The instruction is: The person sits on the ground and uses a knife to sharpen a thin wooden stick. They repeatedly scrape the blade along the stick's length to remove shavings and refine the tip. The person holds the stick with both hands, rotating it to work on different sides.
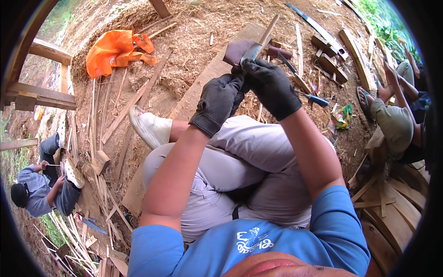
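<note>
Sawdust-strewn ground (194, 51) — gloved right hand (271, 87) and left hand (219, 102) grip a knife (251, 51)

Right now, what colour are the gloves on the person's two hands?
Black, on both the left hand and the right hand; shows best in the head view.

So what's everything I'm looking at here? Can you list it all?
knife blade: one, grey metal, held at the gloved fingertips, pointing up and away
thin wooden stick: one, pale, alongside the blade
plank: one, brown, lying on the ground under the hands
orange bag: one, crumpled, upper left on the shavings
wood strips: many, pale, scattered left
blue-handled tool: one, on the ground right of the hands
seated person: one, grey clothes, lower left
another person: one, right edge, in sandals
left hand: black glove, beside the right
right hand: black glove, gripping the blade
</note>
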`<action>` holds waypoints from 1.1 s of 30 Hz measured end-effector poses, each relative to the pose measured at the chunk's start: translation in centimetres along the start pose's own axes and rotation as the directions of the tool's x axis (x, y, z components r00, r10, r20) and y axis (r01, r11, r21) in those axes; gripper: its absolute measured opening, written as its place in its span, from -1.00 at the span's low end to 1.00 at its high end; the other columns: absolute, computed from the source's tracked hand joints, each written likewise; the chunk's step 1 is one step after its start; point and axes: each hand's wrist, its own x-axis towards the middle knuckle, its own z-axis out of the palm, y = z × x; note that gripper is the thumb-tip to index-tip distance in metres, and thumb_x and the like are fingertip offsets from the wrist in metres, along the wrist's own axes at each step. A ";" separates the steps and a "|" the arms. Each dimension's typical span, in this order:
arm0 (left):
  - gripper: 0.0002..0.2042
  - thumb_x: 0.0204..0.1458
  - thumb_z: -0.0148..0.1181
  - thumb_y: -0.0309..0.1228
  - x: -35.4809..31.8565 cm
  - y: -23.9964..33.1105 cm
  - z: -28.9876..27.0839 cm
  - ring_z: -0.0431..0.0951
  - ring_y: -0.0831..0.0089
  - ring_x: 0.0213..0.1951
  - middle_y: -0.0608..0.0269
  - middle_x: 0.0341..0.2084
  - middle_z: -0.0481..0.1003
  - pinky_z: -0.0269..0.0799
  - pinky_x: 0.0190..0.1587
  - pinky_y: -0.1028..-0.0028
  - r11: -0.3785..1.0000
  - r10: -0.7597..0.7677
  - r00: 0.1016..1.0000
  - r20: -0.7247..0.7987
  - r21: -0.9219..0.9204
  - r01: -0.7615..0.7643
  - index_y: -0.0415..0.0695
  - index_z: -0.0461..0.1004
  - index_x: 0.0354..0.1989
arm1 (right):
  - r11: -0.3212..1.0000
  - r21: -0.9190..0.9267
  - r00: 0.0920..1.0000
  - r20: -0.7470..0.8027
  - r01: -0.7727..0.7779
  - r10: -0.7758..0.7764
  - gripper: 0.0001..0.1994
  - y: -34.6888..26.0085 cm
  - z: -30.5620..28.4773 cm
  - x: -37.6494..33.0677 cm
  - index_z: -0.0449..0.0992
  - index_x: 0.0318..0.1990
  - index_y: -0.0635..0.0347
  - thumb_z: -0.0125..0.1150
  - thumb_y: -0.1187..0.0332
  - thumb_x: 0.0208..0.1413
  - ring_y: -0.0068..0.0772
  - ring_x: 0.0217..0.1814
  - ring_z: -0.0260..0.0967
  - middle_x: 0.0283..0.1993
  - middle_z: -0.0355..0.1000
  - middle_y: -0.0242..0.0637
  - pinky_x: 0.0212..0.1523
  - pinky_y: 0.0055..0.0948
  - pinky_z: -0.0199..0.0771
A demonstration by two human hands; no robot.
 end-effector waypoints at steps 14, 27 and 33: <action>-0.76 0.39 0.10 -0.24 0.4 -0.4 0.9 0.14 0.76 -0.73 0.58 -0.69 0.28 -0.04 -0.70 0.61 0.989 -0.072 0.990 0.121 -0.117 0.086 -0.09 0.59 -0.25 | 0.866 -0.480 0.968 -0.117 0.139 -0.220 -0.64 2.3 -0.8 1.8 0.43 0.13 0.33 0.17 0.26 0.32 -0.10 -0.08 0.60 -0.04 0.51 0.00 -0.07 -0.25 0.65; -0.76 0.38 0.11 -0.28 0.3 -1.5 1.3 0.21 0.78 -0.68 0.55 -0.65 0.36 0.05 -0.68 0.64 0.986 0.043 0.997 0.057 0.158 -0.051 -0.13 0.62 -0.25 | 0.836 -0.542 0.917 -0.372 -0.090 -0.142 -0.57 0.7 -4.6 4.7 0.39 0.12 0.37 -0.30 0.14 0.57 -0.18 -0.28 0.61 -0.28 0.60 -0.06 -0.14 -0.20 0.69; -0.78 0.37 0.11 -0.30 2.6 -2.7 0.4 0.25 0.76 -0.67 0.54 -0.62 0.39 0.10 -0.65 0.66 0.838 0.398 0.915 0.066 0.380 -0.392 -0.17 0.61 -0.13 | 0.758 -0.641 0.982 -0.034 0.122 -0.187 -0.57 1.8 0.4 1.2 0.32 0.33 0.38 -0.03 0.36 0.39 -0.15 0.37 0.39 0.26 0.44 0.09 0.38 -0.28 0.39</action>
